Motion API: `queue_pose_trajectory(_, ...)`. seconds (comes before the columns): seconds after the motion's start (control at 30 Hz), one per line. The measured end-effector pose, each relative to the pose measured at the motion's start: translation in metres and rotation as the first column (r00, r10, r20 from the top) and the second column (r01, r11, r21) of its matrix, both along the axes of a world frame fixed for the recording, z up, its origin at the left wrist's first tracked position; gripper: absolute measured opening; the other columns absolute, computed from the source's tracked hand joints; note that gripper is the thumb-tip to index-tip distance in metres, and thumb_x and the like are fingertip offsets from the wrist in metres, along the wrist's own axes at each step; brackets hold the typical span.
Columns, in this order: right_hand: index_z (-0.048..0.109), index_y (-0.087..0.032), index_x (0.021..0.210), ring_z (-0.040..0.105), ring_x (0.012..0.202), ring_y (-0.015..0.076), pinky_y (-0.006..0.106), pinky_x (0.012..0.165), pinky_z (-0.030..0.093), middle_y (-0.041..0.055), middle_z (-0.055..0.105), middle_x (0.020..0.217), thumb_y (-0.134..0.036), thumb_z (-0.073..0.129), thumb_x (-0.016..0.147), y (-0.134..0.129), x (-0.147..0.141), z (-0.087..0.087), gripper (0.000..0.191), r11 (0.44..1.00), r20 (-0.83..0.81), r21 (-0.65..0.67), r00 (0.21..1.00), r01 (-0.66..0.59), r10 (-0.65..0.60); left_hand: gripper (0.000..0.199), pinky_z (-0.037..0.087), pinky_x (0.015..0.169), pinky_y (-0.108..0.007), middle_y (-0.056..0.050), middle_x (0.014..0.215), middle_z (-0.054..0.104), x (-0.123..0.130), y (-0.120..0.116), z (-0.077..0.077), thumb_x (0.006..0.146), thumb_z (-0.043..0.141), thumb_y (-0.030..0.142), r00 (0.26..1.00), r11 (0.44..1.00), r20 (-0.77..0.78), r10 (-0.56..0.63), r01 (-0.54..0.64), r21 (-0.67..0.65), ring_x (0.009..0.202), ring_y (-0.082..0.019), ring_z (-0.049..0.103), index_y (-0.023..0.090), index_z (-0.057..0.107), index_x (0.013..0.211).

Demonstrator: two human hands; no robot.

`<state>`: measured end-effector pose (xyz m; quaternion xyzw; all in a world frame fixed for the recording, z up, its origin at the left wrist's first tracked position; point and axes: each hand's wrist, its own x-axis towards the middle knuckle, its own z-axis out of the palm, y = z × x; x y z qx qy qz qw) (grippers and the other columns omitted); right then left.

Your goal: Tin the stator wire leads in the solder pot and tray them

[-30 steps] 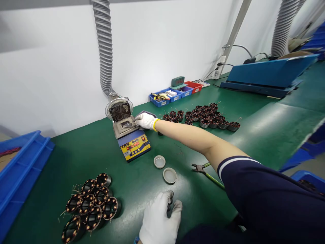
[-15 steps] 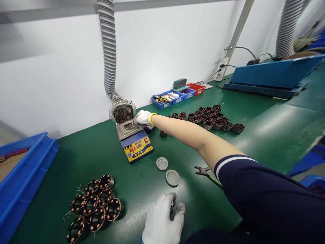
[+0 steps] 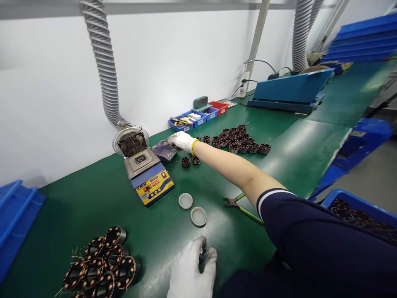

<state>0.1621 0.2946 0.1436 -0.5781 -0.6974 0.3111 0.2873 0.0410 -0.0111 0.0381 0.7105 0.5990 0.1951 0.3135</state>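
Observation:
My right hand (image 3: 182, 142), in a white glove with a yellow cuff, reaches over a purple tray (image 3: 167, 154) beside the solder pot (image 3: 153, 182). Its fingers are pinched together; what they hold, if anything, I cannot make out. On the near edge of the bench rests my left hand (image 3: 192, 269), gloved in white with dark fingertips. The thumb stands apart from the curled fingers and nothing shows between them. Two small shallow dishes (image 3: 185, 201) lie ahead of it. Several copper-wound motor stators (image 3: 114, 236) are grouped at left.
More stators (image 3: 238, 140) are clustered at the back right, with two (image 3: 185, 162) near the tray. Green-handled cutters (image 3: 237, 202) lie by my right arm. Small blue bins (image 3: 182, 124) line the wall. A ribbed duct (image 3: 104, 62) hangs behind the solder pot.
My right hand has moved from the solder pot's top to the purple tray on its right. The camera view has turned rightward. My left hand keeps its pose.

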Motion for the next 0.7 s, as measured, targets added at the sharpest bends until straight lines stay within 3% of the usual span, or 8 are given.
queue_pose_trajectory(0.13, 0.069, -0.014, 0.112, 0.064, 0.106, 0.022, 0.03, 0.093, 0.048, 0.011, 0.071, 0.109, -0.024, 0.056, 0.089, 0.002, 0.018, -0.013, 0.028, 0.992, 0.197, 0.118, 0.978, 0.053, -0.075, 0.029, 0.051, 0.086, -0.035, -0.008, 0.1, 0.074, 0.0, 0.0, -0.007, 0.087, 0.05, 0.035, 1.0, 1.0, 0.031, 0.0, -0.001, 0.025, 0.087, -0.024, 0.069, 0.021, 0.07, 0.103)
queue_pose_trajectory(0.27, 0.071, -0.013, 0.106, 0.063, 0.11, 0.0324, 0.045, 0.096, 0.047, 0.0199, 0.068, 0.113, -0.014, 0.058, 0.085, -0.002, 0.015, -0.027, 0.025, 0.984, 0.342, 0.176, 0.936, 0.018, -0.078, 0.028, 0.051, 0.085, -0.036, -0.009, 0.098, 0.074, -0.001, 0.001, -0.009, 0.087, 0.05, 0.035, 0.999, 0.999, 0.053, 0.009, -0.011, 0.04, 0.082, -0.023, 0.069, 0.021, 0.07, 0.101)
queue_pose_trajectory(0.33, 0.068, -0.014, 0.115, 0.062, 0.112, 0.032, 0.044, 0.096, 0.047, 0.0194, 0.067, 0.117, -0.017, 0.054, 0.089, -0.006, 0.016, -0.029, 0.029, 0.975, 0.363, 0.223, 0.93, -0.021, -0.063, 0.028, 0.051, 0.084, -0.035, -0.009, 0.098, 0.074, -0.001, 0.001, -0.009, 0.087, 0.05, 0.035, 0.999, 0.999, 0.049, 0.012, -0.014, 0.042, 0.083, -0.023, 0.069, 0.021, 0.07, 0.102)
queue_pose_trajectory(0.4, 0.061, -0.016, 0.126, 0.061, 0.115, 0.0265, 0.037, 0.097, 0.047, 0.015, 0.065, 0.123, -0.023, 0.046, 0.095, -0.013, 0.018, -0.028, 0.034, 0.953, 0.354, 0.286, 0.935, -0.101, -0.007, 0.028, 0.051, 0.084, -0.036, -0.008, 0.098, 0.074, -0.001, 0.0, -0.008, 0.087, 0.05, 0.035, 0.999, 0.999, 0.042, 0.011, -0.013, 0.048, 0.084, -0.023, 0.069, 0.022, 0.069, 0.102)
queue_pose_trajectory(0.53, 0.055, -0.014, 0.131, 0.059, 0.115, 0.0144, 0.021, 0.097, 0.045, 0.0086, 0.064, 0.126, -0.024, 0.037, 0.1, -0.032, 0.012, -0.031, 0.038, 0.845, 0.351, 0.406, 0.913, -0.349, 0.208, 0.026, 0.05, 0.082, -0.037, -0.006, 0.095, 0.074, 0.0, -0.002, -0.006, 0.088, 0.05, 0.035, 0.999, 0.998, 0.045, 0.003, -0.006, 0.068, 0.084, -0.024, 0.068, 0.023, 0.069, 0.102)
queue_pose_trajectory(0.63, 0.062, -0.014, 0.121, 0.058, 0.112, 0.0185, 0.03, 0.104, 0.041, 0.0093, 0.066, 0.119, -0.021, 0.051, 0.091, -0.046, -0.007, -0.041, 0.033, 0.763, 0.434, 0.422, 0.848, -0.489, 0.303, 0.026, 0.05, 0.084, -0.037, -0.007, 0.097, 0.074, 0.0, -0.002, -0.005, 0.088, 0.05, 0.035, 0.999, 0.998, 0.051, 0.002, -0.005, 0.066, 0.085, -0.024, 0.068, 0.023, 0.068, 0.103)
queue_pose_trajectory(0.7, 0.065, -0.015, 0.115, 0.058, 0.108, 0.022, 0.039, 0.109, 0.036, 0.0103, 0.066, 0.115, -0.02, 0.055, 0.087, -0.051, -0.02, -0.047, 0.03, 0.668, 0.547, 0.436, 0.767, -0.603, 0.335, 0.027, 0.051, 0.085, -0.037, -0.008, 0.098, 0.074, 0.0, -0.002, -0.006, 0.088, 0.05, 0.035, 0.998, 0.999, 0.056, 0.003, -0.006, 0.053, 0.084, -0.023, 0.069, 0.022, 0.068, 0.102)
